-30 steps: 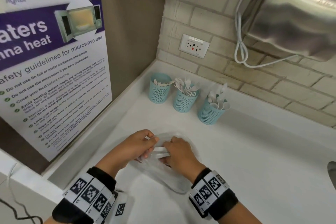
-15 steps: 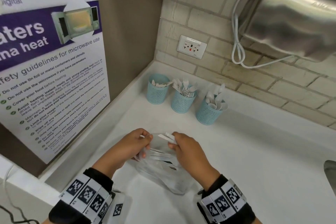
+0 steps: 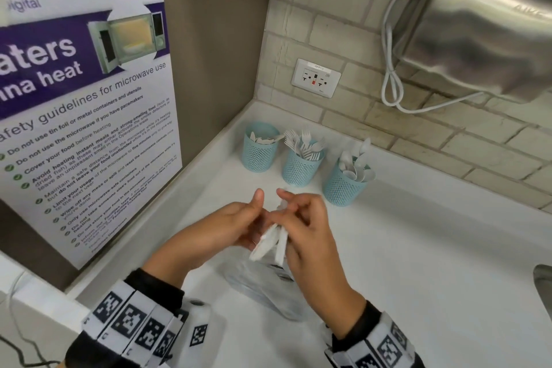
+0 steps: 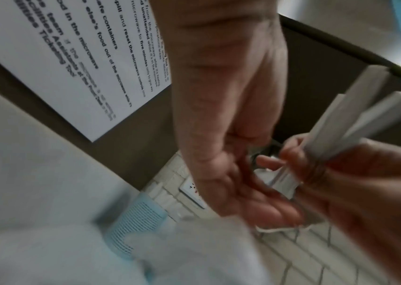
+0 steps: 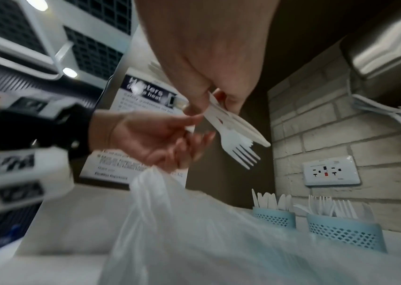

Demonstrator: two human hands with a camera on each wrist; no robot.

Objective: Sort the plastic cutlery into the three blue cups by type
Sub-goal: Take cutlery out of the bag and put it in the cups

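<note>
1. Since half a second ago, both hands have lifted clear of the clear plastic bag (image 3: 263,287), and the white cutlery now stands raised between them above it.
2. On the left wall, the poster (image 3: 89,104) reads "safety guidelines for microwave use" and "Do not use tin foil or metal containers and utensils".
3. The left hand (image 3: 221,228) has its thumb up and its fingers (image 5: 189,148) loosely spread, touching the bundle.
4. The right hand (image 3: 304,227) pinches the cutlery bundle (image 5: 233,133), a fork and knives, handles pointing down toward the bag.
5. At the back of the white counter (image 3: 433,248) stand three blue mesh cups: the knife cup (image 3: 260,152), the fork cup (image 3: 301,166), and the spoon cup (image 3: 343,185).
6. Above them is a wall outlet (image 3: 316,78); further right, a steel dispenser (image 3: 484,24) with a looped white cable (image 3: 391,81).
</note>
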